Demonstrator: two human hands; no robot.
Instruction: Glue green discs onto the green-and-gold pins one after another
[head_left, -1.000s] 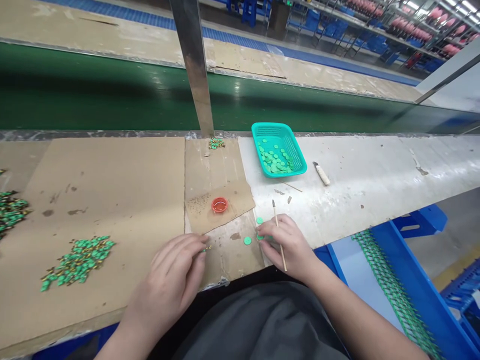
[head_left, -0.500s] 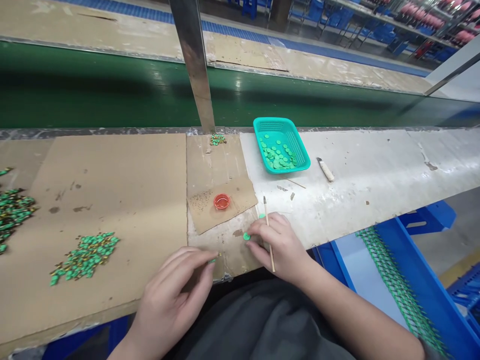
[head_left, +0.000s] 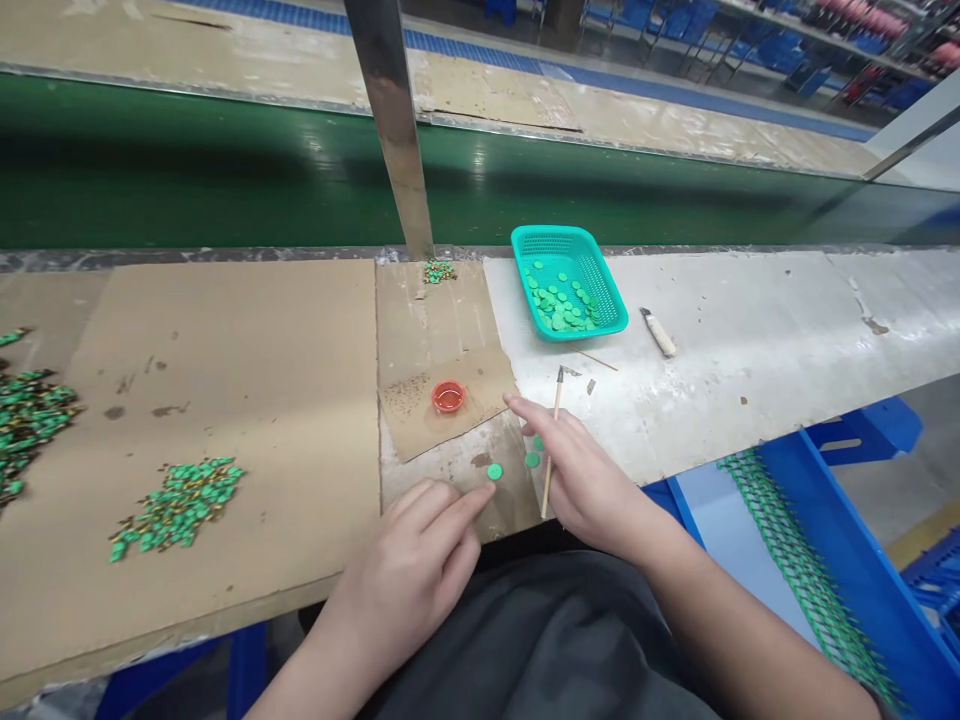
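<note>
Both hands hover at the near edge of the cardboard [head_left: 225, 330]. Right hand [head_left: 581, 470] pinches a thin stick [head_left: 556, 410], forefinger stretched toward the red cap [head_left: 448, 397]. Left hand [head_left: 420, 565] is spread loosely, forefinger just beside a green disc [head_left: 494, 471]. A light, flat fingertip press probably suits it best, lest it skid.

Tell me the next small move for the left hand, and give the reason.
Probably ease the left hand slightly forward so its index fingertip settles on the small round green disc. That fingertip already points at the disc from close beside it, the hand looks empty, and the right hand is occupied gripping a thin wooden stick.
</note>
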